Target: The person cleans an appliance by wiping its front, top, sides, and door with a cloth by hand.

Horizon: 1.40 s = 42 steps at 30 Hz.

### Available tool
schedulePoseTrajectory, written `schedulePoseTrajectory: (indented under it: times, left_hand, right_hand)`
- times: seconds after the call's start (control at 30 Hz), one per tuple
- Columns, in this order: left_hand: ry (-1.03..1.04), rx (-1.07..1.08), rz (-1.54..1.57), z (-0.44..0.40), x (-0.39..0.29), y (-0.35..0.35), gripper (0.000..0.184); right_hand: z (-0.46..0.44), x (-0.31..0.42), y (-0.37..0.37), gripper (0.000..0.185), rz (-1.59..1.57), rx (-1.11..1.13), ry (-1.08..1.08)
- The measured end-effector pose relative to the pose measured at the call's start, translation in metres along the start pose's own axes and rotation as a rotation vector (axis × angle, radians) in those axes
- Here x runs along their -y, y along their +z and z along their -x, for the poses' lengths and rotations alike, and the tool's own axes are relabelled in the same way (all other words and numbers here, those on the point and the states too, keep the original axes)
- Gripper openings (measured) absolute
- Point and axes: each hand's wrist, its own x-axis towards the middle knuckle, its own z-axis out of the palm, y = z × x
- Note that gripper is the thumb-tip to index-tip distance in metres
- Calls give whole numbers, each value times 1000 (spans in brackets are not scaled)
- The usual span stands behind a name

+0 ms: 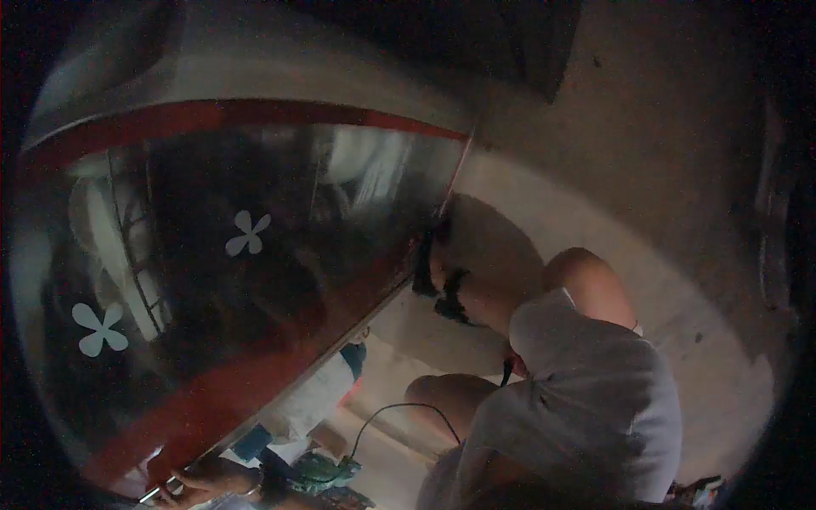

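Observation:
My left hand is at the lower left edge, by the foot of a red-framed glass panel. Its fingers are closed around a thin, shiny silver rod, whose exact kind is too dim to tell. A band circles the wrist. I cannot make out my right hand. Between my bent legs, by the grey shorts, a short black strip shows beside a reddish patch; what they are is unclear.
Pale four-petal flower stickers mark the glass. Along its base lie a white bag or cloth, a small blue piece and a dark green bundle. A dark cable arches towards me. My black-strapped sandal is near the panel's corner.

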Motion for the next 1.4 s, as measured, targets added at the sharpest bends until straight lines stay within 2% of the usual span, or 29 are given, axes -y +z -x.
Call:
schedulePoseTrajectory:
  times: [0.07, 0.13, 0.2, 0.3, 0.33, 0.4, 0.5, 0.67, 0.7, 0.77, 0.9, 0.97, 1.03, 1.1, 1.23, 1.27, 1.3, 1.37, 1.4]
  left_hand:
    - [46, 39, -19, -5, -3, 2, 46]
    - [177, 78, -96, -6, -8, 2, 45]
    - [-21, -47, 10, -3, -25, 13, 42]
    - [-62, -22, 71, -9, -32, 25, 44]
    - [-61, -7, 57, -12, -28, 25, 44]
    - [93, -9, 8, -17, -19, 31, 35]
    - [45, -41, -5, -18, -35, 44, 36]
    - [11, -46, 59, -22, 0, 39, 41]
    - [194, -5, -31, -24, 3, 43, 40]
    - [361, -2, -114, -23, 2, 38, 38]
    - [469, 63, -288, -29, -19, 45, 34]
    - [261, -46, -129, -25, -4, 49, 30]
    - [462, 1, -237, -17, 2, 45, 25]
    - [388, -21, -156, -9, 3, 47, 26]
    - [332, -19, -106, -20, 9, 54, 29]
    - [194, -25, -12, -15, -12, 70, 30]
    - [145, -70, 76, -12, -17, 71, 31]
    - [78, -133, 152, -7, -9, 73, 32]
    - [91, -150, 213, -8, -6, 64, 33]
  right_hand:
    - [7, -4, 5, 36, -13, 14, 30]
    - [5, 0, 5, 36, -28, 18, 48]
    - [-3, 8, 0, 36, -51, 12, 54]
    - [-29, 21, -8, 36, -122, 5, 69]
    - [-38, 25, -9, 36, -151, 7, 84]
    - [-44, 23, -7, 35, -213, 22, 134]
    - [-23, -4, 4, 35, -319, 39, 256]
    - [9, -37, 20, 35, -484, 69, 453]
    - [7, -35, 23, 36, -477, 75, 466]
    - [6, -24, 23, 36, -434, 107, 465]
    - [-23, -10, 5, 38, -368, 153, 477]
    - [-51, -20, -3, 38, -356, 184, 495]
    - [-70, -38, -11, 39, -358, 203, 554]
    - [-65, -65, -12, 40, -385, 193, 657]
    - [2, -115, 19, 42, -437, 143, 886]
    - [11, -89, 25, 42, -411, 133, 890]
    - [35, -37, 34, 43, -342, 106, 850]
    - [65, -20, 45, 45, -272, 76, 816]
    - [75, -20, 43, 41, -280, 416, 855]
